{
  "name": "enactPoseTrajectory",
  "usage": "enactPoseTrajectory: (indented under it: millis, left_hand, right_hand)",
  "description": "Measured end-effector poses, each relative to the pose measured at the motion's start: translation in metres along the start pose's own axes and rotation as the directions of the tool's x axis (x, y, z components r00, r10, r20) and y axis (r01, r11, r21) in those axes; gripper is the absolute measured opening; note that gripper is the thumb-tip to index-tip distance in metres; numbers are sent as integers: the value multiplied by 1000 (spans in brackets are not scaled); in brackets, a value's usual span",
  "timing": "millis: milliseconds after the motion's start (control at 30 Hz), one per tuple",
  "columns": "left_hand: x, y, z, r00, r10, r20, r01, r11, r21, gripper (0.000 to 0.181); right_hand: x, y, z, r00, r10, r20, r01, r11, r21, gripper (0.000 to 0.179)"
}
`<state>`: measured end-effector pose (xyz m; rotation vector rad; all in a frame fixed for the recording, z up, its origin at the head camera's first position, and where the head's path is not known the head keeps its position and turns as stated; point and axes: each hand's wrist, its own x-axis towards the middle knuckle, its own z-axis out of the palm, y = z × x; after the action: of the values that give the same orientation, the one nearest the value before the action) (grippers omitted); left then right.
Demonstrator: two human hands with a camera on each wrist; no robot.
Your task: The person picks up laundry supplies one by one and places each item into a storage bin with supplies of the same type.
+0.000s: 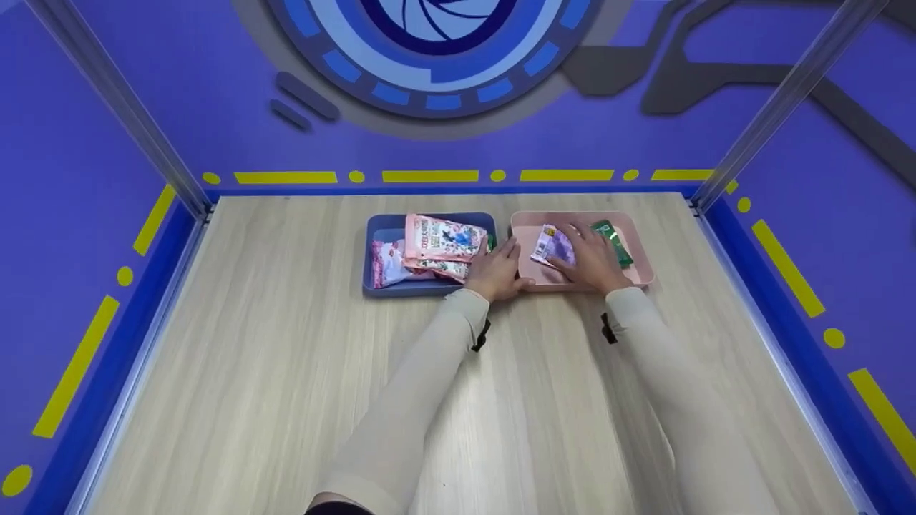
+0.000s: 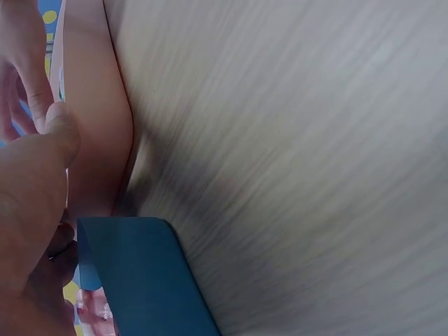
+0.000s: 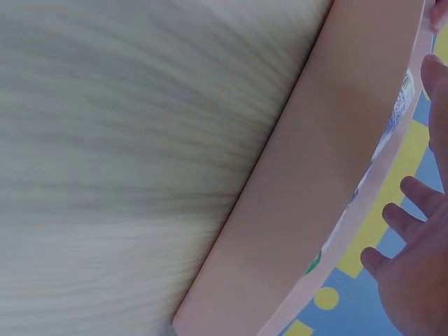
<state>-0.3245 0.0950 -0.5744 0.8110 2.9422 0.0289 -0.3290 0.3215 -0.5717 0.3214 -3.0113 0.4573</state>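
Observation:
My left hand (image 1: 496, 273) lies where the blue tray (image 1: 369, 272) and the pink tray (image 1: 572, 287) meet. Its fingers point forward at the blue tray's right end, beside the packets, and its thumb is at the pink tray's rim. Over the pink tray, my right hand (image 1: 592, 259) has its fingers spread. Partly under that hand is a purple packet (image 1: 552, 244), with a green packet (image 1: 612, 243) to its right. In the right wrist view the fingers (image 3: 402, 222) stand apart above the tray wall.
A pink-and-white packet (image 1: 445, 239) lies on top of other packets in the blue tray, including a pink one (image 1: 390, 263) at left. Wood-grain tabletop (image 1: 286, 343) surrounds both trays. Blue printed walls (image 1: 401, 154) enclose the back and sides.

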Motion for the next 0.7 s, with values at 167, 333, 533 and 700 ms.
enactPoseTrajectory:
  millis: [167, 333, 533, 700]
  left_hand:
    - [-2, 0, 3, 1000, 4, -24, -4, 1000, 7, 86]
    - [-7, -5, 8, 995, 23, -99, -24, 1000, -4, 85]
    - [-21, -17, 8, 984, 31, -174, -42, 997, -60, 84]
    - [-33, -25, 10, 975, 45, -219, -56, 997, -47, 84]
  right_hand:
    - [-4, -1, 0, 999, -10, -47, 9, 999, -32, 77]
    - [-9, -3, -2, 997, -12, -80, 5, 996, -87, 78]
    - [-23, -8, -1, 998, -16, -59, 9, 993, -119, 86]
    - [-38, -10, -1, 999, -8, -43, 3, 994, -109, 90]
